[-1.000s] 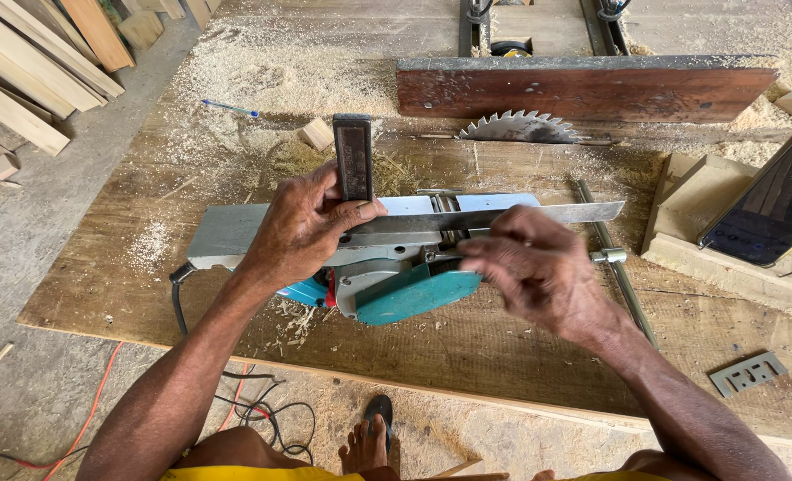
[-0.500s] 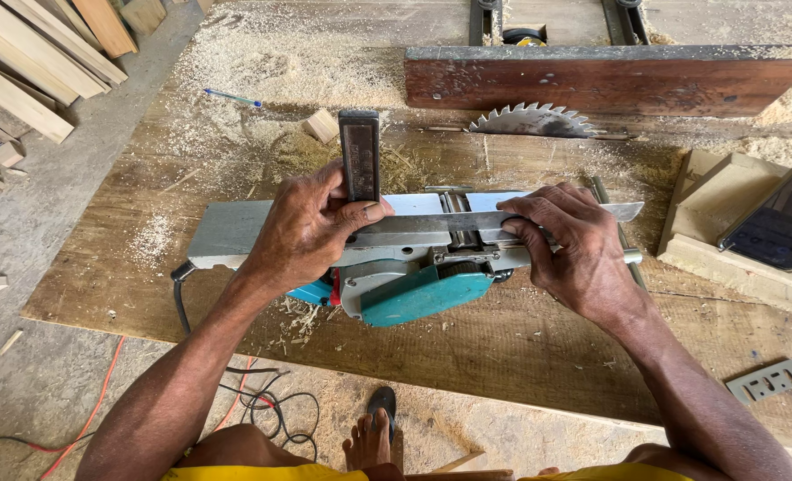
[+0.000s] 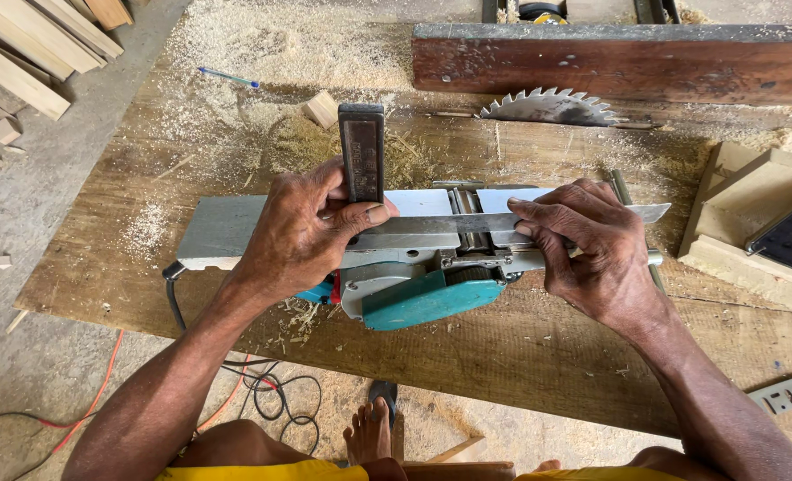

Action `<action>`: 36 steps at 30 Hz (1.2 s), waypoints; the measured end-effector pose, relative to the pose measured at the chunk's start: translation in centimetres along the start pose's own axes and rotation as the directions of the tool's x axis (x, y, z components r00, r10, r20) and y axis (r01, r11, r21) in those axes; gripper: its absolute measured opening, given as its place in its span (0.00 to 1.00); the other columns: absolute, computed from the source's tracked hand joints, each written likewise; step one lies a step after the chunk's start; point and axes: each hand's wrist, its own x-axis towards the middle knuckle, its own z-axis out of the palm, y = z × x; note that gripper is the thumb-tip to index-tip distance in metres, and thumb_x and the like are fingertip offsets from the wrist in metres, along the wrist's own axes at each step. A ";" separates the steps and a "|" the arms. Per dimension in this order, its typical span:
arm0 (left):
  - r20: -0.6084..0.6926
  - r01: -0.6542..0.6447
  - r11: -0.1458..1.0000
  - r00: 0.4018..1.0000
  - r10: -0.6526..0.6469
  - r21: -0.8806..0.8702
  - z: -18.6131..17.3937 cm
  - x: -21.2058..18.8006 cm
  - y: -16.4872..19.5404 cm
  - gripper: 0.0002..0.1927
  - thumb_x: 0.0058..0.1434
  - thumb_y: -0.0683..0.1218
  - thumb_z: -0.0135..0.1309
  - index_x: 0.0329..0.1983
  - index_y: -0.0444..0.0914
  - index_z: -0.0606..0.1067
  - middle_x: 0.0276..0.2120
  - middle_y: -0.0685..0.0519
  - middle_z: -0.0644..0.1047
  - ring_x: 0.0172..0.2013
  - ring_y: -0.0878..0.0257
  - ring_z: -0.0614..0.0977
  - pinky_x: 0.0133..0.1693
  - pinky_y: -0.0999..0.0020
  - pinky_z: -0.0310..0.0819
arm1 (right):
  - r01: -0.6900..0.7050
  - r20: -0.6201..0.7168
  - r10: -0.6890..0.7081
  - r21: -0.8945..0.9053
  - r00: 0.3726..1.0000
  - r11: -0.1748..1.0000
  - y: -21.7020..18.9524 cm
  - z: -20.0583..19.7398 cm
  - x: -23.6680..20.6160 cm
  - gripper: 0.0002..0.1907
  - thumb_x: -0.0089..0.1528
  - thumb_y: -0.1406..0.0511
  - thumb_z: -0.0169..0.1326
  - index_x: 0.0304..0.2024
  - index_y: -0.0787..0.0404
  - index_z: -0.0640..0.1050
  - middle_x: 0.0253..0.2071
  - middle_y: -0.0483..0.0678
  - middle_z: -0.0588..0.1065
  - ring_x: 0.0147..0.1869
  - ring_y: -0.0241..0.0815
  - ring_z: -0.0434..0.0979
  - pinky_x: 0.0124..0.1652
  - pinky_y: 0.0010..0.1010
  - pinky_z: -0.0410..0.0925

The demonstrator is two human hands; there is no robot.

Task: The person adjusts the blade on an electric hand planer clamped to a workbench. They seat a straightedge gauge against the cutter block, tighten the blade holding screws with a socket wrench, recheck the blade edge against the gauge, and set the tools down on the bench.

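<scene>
Woodworking shop, sawdust-strewn bench (image 3: 538,356), circular saw blade (image 3: 552,107), stacked timber (image 3: 22,53)

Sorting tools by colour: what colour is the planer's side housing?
Teal, seen in the head view on the planer's side housing.

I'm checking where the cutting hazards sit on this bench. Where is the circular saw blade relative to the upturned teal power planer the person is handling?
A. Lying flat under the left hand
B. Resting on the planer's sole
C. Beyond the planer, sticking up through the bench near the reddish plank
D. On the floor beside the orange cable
C: the toothed saw blade rises from the bench beyond the planer, just in front of the reddish plank, clear of both the left hand and the right hand.
</scene>
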 end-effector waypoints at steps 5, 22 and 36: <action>0.011 0.005 1.000 1.000 -0.005 -0.006 -0.1 0.1 -0.3 0.14 0.67 0.51 0.58 0.44 0.35 0.78 0.36 0.48 0.85 0.38 0.62 0.89 0.43 0.65 0.87 | 0.000 0.018 0.000 -0.001 1.000 1.000 0.1 0.1 0.2 0.21 0.55 0.77 0.59 0.50 0.61 0.81 0.38 0.48 0.80 0.43 0.46 0.81 0.48 0.39 0.69; -0.008 0.013 0.999 1.000 -0.013 0.041 -0.2 -0.7 0.8 0.12 0.65 0.49 0.60 0.44 0.35 0.77 0.33 0.48 0.85 0.33 0.63 0.88 0.36 0.65 0.87 | 0.093 0.087 -0.109 0.177 0.990 0.980 -2.4 1.0 -1.6 0.10 0.59 0.67 0.66 0.44 0.54 0.85 0.38 0.43 0.76 0.41 0.37 0.77 0.36 0.27 0.71; -0.015 0.001 1.000 1.000 -0.002 -0.024 -0.1 -0.8 0.7 0.13 0.65 0.49 0.60 0.46 0.36 0.76 0.34 0.49 0.85 0.35 0.64 0.88 0.37 0.66 0.86 | 0.051 0.177 -0.083 0.178 0.981 0.983 -4.8 0.2 -0.7 0.15 0.54 0.64 0.68 0.43 0.56 0.85 0.32 0.44 0.75 0.38 0.40 0.75 0.36 0.35 0.68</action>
